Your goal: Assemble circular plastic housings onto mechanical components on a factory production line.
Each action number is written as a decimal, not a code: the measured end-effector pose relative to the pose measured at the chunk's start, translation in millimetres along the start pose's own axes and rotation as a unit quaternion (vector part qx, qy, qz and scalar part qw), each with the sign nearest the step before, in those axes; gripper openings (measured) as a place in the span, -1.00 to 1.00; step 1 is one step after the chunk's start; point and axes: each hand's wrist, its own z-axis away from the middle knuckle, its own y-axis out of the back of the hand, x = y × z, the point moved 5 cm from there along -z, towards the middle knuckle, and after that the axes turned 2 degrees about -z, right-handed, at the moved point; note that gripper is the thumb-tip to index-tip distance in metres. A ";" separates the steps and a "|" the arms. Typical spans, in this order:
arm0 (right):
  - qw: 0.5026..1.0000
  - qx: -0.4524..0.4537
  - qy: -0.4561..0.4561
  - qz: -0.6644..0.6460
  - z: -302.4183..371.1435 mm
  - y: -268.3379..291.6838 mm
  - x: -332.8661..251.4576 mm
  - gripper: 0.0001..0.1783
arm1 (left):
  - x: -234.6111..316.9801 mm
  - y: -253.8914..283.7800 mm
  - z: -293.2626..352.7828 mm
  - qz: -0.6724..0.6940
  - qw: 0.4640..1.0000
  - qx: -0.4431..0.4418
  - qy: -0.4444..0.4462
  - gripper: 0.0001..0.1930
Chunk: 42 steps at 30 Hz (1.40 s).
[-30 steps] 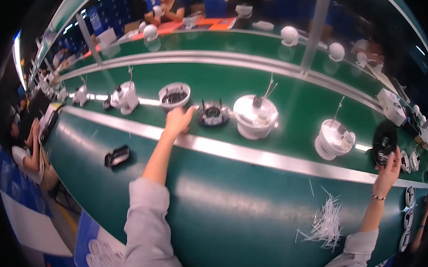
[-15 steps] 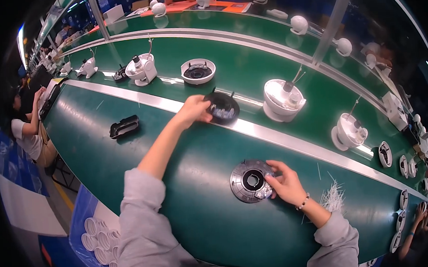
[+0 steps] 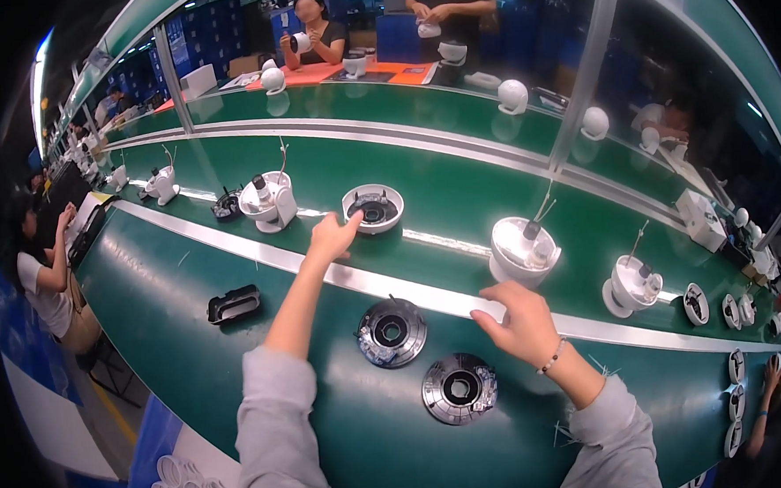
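On the green bench, between the two forearms, sit two black discs: an upper disc [image 3: 408,336] and, just right of and nearer than it, a lower disc [image 3: 445,391]. Both round, dark, glossy, with a raised ring around a centre hole and pale circuit bits near the edge. Both lie flat, ring side up; round outline, so no clear long axis. Upper one has a small prong at its far edge.

Left hand [image 3: 331,238] is at the near rim of a white bowl [image 3: 395,210] on the belt [image 3: 440,179], thumb spread and overlapping the rim; can't tell if it grips. Bowl is round, mouth up, black ringed part inside, also without a clear long axis. Right hand [image 3: 523,321] holds nothing, thumb and fingers apart, over the metal strip [image 3: 428,293], near a white housing [image 3: 511,260]. Housing's mouth faces up, wires [image 3: 545,202] slanting up and right.
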 end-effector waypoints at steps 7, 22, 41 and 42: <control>0.998 0.005 -0.031 -0.060 -4.8 -10.5 -2.2 -0.72 | -20.3 -42.3 -59.3 0.152 0.985 0.061 0.058 -0.58; 0.871 0.190 -0.181 -0.416 -28.2 -20.0 -16.6 -0.56 | 86.3 -5.6 125.3 0.347 0.890 -0.176 -0.239 -0.72; 0.999 0.000 0.016 0.040 -40.8 -35.5 -94.3 0.27 | 55.1 -28.0 157.3 0.690 0.559 -0.458 0.042 -0.30; 0.999 -0.002 0.015 0.039 -41.9 -39.3 -93.9 0.27 | 54.7 -25.4 158.7 0.682 0.580 -0.442 0.051 -0.30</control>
